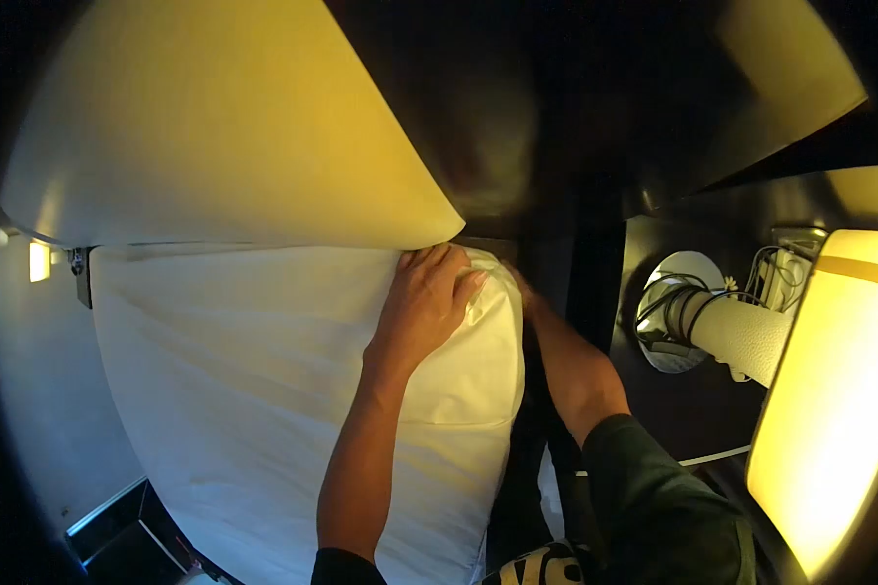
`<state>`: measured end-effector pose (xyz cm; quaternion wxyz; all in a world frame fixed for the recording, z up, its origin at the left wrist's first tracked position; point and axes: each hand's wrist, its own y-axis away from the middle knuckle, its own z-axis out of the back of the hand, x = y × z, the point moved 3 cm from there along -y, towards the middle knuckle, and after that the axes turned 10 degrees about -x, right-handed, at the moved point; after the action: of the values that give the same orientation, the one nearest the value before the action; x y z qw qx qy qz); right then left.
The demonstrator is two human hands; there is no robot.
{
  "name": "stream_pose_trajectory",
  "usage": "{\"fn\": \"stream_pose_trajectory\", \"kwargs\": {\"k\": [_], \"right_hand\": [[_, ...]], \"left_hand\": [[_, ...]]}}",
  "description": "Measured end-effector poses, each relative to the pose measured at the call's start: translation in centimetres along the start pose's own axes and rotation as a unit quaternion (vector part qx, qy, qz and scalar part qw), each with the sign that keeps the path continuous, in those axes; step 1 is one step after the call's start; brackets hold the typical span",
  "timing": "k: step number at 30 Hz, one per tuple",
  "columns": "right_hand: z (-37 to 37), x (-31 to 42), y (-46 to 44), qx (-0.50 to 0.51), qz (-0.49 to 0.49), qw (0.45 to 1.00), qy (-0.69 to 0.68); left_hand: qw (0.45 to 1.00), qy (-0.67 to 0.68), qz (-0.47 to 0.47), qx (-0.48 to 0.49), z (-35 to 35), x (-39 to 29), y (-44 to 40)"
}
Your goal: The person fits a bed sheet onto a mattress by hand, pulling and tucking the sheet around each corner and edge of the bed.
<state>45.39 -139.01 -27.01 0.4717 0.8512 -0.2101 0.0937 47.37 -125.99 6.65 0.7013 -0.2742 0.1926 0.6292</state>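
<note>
A white sheet (263,331) covers the mattress, with wrinkles gathered at the corner by the headboard. My left hand (427,297) rests on top of that corner, its thumb apart from the other fingers. Its fingertips reach the line where the mattress meets the cream headboard panel (234,127). Around the right side of the same corner is my right hand (523,290), mostly hidden behind the sheet's edge. Its fingers do not show.
To the right, a dark bedside table (683,419) bears a lit lamp shade (829,409) on a pale textured base (741,333), with coiled black cables (665,310) beside it. A dark wall panel (498,107) rises behind. At lower left is a dark box-like object (127,531).
</note>
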Motion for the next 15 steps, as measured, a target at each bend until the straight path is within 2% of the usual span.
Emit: {"fn": "stream_pose_trajectory", "kwargs": {"k": [1, 3, 6, 11, 15], "right_hand": [[-0.2, 0.6, 0.4, 0.001, -0.022, 1.0, -0.005], [-0.8, 1.3, 2.2, -0.002, -0.042, 0.999, -0.015], [-3.6, 3.1, 6.5, -0.07, -0.014, 0.997, 0.032], [-5.4, 3.7, 9.3, -0.091, 0.03, 0.99, 0.101], [-7.0, 4.8, 12.6, -0.091, 0.124, 0.981, 0.12]], "left_hand": [[0.999, -0.001, -0.022, -0.031, 0.3, -0.4, -0.3], [0.999, -0.006, -0.028, -0.021, 1.2, -1.3, -0.3], [0.999, -0.022, -0.031, 0.003, 3.5, -2.7, -0.2], [0.997, -0.051, -0.03, 0.039, 8.1, -4.9, -0.2], [0.996, -0.026, -0.025, 0.078, 9.6, -6.1, -1.6]]}}
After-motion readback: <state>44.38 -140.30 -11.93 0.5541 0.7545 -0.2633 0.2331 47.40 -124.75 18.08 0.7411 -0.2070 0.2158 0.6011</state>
